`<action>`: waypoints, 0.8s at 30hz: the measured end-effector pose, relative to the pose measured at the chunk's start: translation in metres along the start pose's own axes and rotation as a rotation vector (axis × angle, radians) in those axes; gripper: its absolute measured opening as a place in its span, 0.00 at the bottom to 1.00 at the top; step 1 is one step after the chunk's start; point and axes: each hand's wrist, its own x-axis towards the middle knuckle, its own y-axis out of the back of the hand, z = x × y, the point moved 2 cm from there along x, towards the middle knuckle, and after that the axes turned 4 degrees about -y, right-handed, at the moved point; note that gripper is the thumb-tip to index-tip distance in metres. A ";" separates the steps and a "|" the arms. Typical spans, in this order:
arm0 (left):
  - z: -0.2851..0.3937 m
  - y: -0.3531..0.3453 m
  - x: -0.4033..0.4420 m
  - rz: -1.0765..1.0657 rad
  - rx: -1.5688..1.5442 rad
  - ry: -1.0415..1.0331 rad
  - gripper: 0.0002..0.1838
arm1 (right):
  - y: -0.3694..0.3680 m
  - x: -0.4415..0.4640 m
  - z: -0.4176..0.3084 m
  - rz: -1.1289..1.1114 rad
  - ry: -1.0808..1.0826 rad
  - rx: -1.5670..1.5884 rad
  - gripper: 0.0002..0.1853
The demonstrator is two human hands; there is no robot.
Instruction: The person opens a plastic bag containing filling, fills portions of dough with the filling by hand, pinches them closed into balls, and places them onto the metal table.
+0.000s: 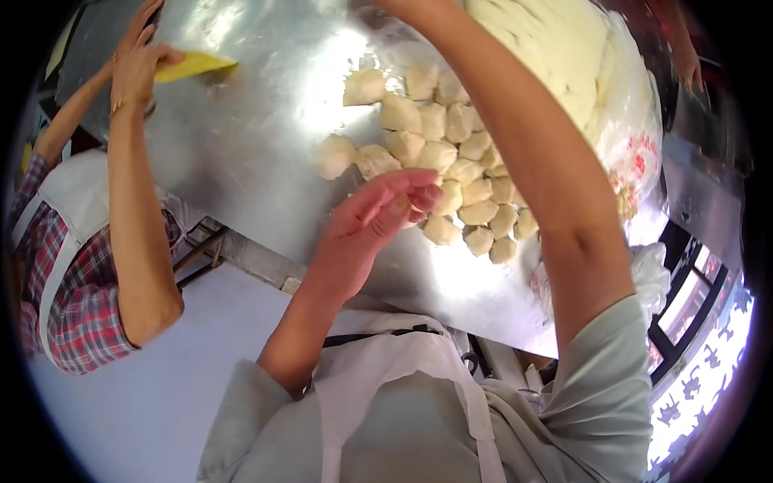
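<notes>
My left hand [372,227] is over the near edge of a group of pale dough pieces [436,154]. Its fingers curl in towards the thumb, and I cannot make out whether anything small is between them. The dough pieces lie close together, lumpy and floured, on the shiny metal table [266,173]. My right forearm [523,121] reaches across the right side of these pieces and hides some of them. The right hand itself is past the top edge of the view.
A big mass of dough [555,48] lies at the upper right, partly under clear plastic [640,137]. On the left, a co-worker in a plaid shirt [88,322] holds a yellow scraper [193,66] on the table. A crumpled plastic bag [648,270] is at the right edge.
</notes>
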 end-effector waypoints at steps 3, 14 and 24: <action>-0.013 -0.023 0.007 0.047 -0.177 0.058 0.27 | 0.086 -0.077 -0.025 0.083 -0.380 0.290 0.13; -0.130 -0.161 0.041 0.289 -0.268 0.564 0.20 | 0.186 -0.432 -0.068 0.381 -0.732 -0.095 0.20; -0.136 -0.151 -0.035 -0.232 0.821 -0.151 0.26 | 0.245 -0.455 -0.055 0.271 -0.633 -0.395 0.26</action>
